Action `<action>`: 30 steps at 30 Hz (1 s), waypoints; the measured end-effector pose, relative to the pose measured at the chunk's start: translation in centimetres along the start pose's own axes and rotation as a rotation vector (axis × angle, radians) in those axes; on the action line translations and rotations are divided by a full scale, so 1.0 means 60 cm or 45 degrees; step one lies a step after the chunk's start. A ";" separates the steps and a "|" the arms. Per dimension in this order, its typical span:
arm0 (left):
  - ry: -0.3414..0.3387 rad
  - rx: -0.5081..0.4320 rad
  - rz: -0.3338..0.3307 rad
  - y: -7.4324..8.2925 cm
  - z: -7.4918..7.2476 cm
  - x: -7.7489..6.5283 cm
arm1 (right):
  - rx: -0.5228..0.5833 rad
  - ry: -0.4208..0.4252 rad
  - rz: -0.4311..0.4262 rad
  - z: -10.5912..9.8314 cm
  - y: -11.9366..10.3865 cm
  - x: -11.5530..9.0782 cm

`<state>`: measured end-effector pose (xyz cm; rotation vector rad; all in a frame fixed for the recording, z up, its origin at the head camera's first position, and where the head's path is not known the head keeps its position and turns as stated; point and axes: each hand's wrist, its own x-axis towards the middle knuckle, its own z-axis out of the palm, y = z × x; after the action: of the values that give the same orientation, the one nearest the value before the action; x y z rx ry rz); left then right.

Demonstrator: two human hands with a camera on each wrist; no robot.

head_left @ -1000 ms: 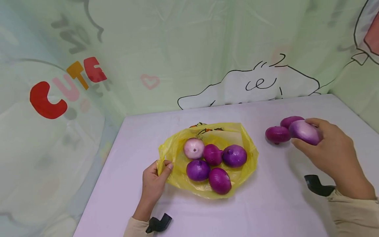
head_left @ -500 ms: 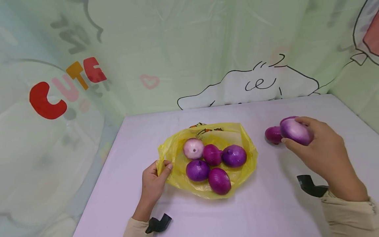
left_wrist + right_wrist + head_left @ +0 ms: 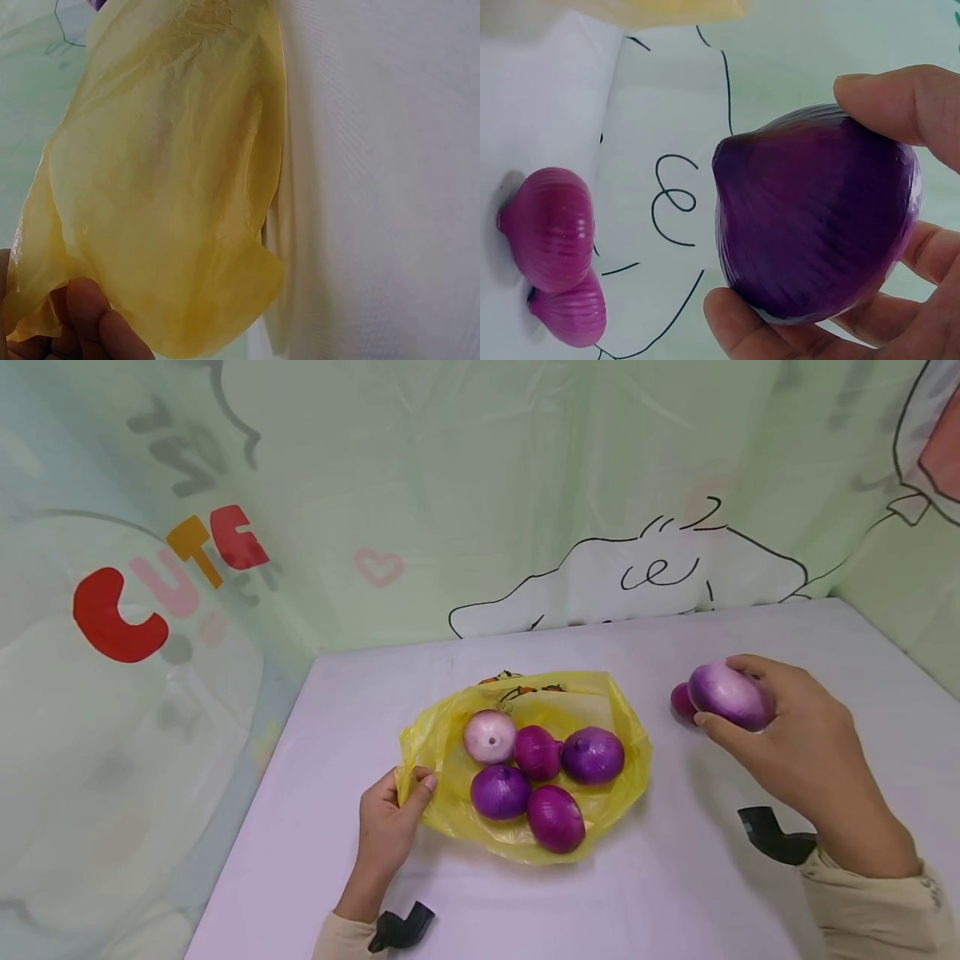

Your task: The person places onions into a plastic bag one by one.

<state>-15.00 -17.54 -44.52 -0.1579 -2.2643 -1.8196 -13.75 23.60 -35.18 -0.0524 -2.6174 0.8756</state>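
In the head view my left hand (image 3: 388,827) pinches the left rim of a yellow plastic bag (image 3: 628,810), which lies with its mouth spread. Several onions rest inside, among them a pale pinkish one (image 3: 490,739) and a dark purple one (image 3: 592,756). My right hand (image 3: 806,752) grips a purple-and-white onion (image 3: 727,695) between thumb and fingers, raised above the table to the right of the bag. Behind it, a magenta onion (image 3: 681,702) shows only in part. The right wrist view reveals two magenta onions (image 3: 551,229) touching each other on the table.
A white cloth covers the table (image 3: 315,743). Beyond its back edge hangs a pale green printed curtain (image 3: 420,485), which also lines the left and right sides. A dark curved mount (image 3: 776,837) is fixed at each wrist.
My right hand has moved left toward the bag with the onion in its grip, now covering more of the onions behind. The left hand and bag have stayed put.
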 end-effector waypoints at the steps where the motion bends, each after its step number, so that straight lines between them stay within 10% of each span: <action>1: -0.001 -0.003 -0.002 0.000 0.000 0.000 | -0.001 0.009 -0.013 0.000 -0.002 0.000; 30: -0.001 -0.011 0.001 0.001 0.000 -0.002 | 0.091 0.128 -0.293 0.015 -0.055 -0.015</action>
<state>-14.84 -17.53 -44.48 -0.1610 -2.2570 -1.8290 -12.99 20.31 -34.19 0.2147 -2.4369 0.8603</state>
